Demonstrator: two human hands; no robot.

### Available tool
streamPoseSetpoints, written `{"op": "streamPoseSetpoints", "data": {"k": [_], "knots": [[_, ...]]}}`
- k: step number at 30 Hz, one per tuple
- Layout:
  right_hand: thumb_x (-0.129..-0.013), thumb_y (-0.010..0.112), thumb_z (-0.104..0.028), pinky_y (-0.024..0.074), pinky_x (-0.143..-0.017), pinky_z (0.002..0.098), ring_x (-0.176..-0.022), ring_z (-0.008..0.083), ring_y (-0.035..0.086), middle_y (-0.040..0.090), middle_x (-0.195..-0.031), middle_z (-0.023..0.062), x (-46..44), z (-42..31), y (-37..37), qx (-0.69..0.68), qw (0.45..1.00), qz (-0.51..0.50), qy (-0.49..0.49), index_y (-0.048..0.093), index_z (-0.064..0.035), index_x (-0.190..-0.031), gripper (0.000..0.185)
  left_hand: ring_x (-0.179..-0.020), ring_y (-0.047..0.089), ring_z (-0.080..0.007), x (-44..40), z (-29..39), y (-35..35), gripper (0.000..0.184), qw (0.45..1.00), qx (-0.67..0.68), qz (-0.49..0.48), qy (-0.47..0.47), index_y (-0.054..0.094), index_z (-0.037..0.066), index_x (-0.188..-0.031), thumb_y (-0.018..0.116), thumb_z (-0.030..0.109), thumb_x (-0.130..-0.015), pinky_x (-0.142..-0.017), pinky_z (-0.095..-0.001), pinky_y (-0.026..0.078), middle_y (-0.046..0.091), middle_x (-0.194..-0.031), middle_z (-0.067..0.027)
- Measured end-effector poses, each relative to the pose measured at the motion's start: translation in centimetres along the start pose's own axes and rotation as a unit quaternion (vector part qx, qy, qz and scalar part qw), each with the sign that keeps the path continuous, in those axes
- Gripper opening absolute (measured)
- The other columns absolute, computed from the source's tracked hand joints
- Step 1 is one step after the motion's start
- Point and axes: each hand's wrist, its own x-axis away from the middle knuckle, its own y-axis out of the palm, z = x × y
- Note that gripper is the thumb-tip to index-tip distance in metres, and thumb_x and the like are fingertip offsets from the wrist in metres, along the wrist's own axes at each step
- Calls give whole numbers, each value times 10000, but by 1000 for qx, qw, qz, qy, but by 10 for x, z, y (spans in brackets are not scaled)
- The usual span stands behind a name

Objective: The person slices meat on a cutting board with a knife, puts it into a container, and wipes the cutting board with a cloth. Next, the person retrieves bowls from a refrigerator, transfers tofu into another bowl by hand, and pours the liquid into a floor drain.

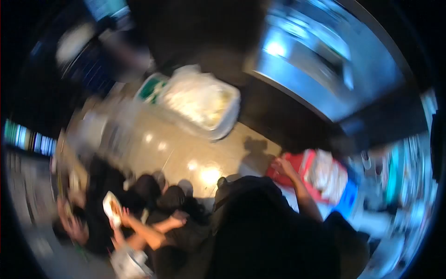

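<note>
The whole picture is blurred and dim. My left hand [123, 217], at the end of a bare forearm on the left, is on a narrow white dish [111, 208] with something brown in it. Other people's hands and arms crowd in close by, so the grip is partly mixed up with theirs. On the other side, my right hand [281, 165] is at the near left end of a red bag or liner [304, 163]. Its fingers are smeared, and whether they hold the red material does not show. Pale wrapped pieces [327, 176] lie on the red.
A large white tub [226, 124] of pale food under clear plastic stands on the tan floor [179, 156], beside a green container [149, 90]. A steel counter [297, 76] rises at upper right. People in dark clothes [173, 197] are close on the left. Blue material [349, 199] lies beside the red.
</note>
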Motion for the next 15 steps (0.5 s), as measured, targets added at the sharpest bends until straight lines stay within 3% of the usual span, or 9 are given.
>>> {"op": "streamPoseSetpoints", "data": {"k": [1, 2, 4, 6, 7, 9, 12, 13, 15], "knots": [[-879, 614, -378, 529, -719, 386, -778, 278, 674, 684, -879, 148, 17, 6, 4, -10, 999, 46, -11, 655, -60, -1021, 351, -763, 628, -355, -7, 15, 1, 271, 988, -25, 142, 59, 678, 74, -943, 556, 182, -726, -654, -463, 495, 642, -828, -183], [-875, 601, -396, 525, -758, 400, -839, 301, 671, 688, -914, 146, 32, 9, 13, -13, 995, 93, -20, 659, -67, -1023, 365, -762, 635, -336, -7, 31, -5, 291, 994, -55, 92, 12, 676, 74, -932, 580, 260, -730, -682, -442, 510, 650, -821, -169], [-870, 600, -406, 508, -809, 426, -925, 299, 655, 690, -939, 125, 46, 42, 40, -60, 994, 86, 35, 672, -79, -1016, 366, -730, 630, -325, -6, 36, -5, 285, 967, -60, 242, 60, 682, 76, -931, 593, 289, -764, -665, -432, 521, 663, -802, -129], [-847, 626, -403, 513, -798, 417, -916, 302, 657, 688, -951, 132, 74, 49, 56, -56, 989, 128, 57, 681, -86, -985, 350, -730, 622, -312, -27, 26, -36, 286, 959, 92, 234, -132, 665, 73, -967, 589, 280, -785, -656, -417, 515, 648, -837, -127], [-847, 626, -403, 513, -798, 417, -916, 302, 657, 688, -951, 132, 90, 47, 60, -77, 981, 153, 93, 681, -86, -985, 350, -729, 619, -306, -50, 23, -59, 287, 928, 168, 233, -238, 657, 72, -985, 586, 275, -795, -651, -410, 512, 641, -854, -125], [-824, 646, -397, 517, -794, 407, -901, 296, 661, 692, -927, 134, 124, 55, 72, -152, 957, 146, 199, 684, -89, -975, 345, -729, 611, -293, -110, 22, -110, 291, 868, 260, 274, -321, 640, 69, -1022, 582, 266, -816, -641, -396, 506, 627, -889, -123], [-809, 657, -395, 520, -783, 392, -844, 296, 667, 697, -884, 137, 168, 81, 108, -267, 909, 195, 255, 682, -82, -982, 359, -729, 600, -273, -208, 68, -183, 298, 859, 286, 353, -238, 615, 65, -1076, 574, 252, -847, -627, -375, 497, 606, -941, -119], [-820, 648, -401, 541, -697, 381, -743, 263, 675, 701, -844, 126, 180, 94, 119, -276, 895, 187, 295, 683, -83, -985, 360, -729, 596, -267, -240, 97, -202, 302, 865, 280, 367, -196, 606, 64, -1094, 572, 248, -858, -622, -367, 494, 599, -959, -118], [-824, 650, -398, 541, -640, 374, -697, 239, 672, 699, -827, 111, 214, 118, 133, -363, 846, 175, 350, 688, -89, -976, 347, -728, 589, -254, -299, 169, -238, 309, 876, 274, 380, -112, 590, 61, -1130, 567, 239, -878, -612, -353, 488, 584, -993, -115]]}}
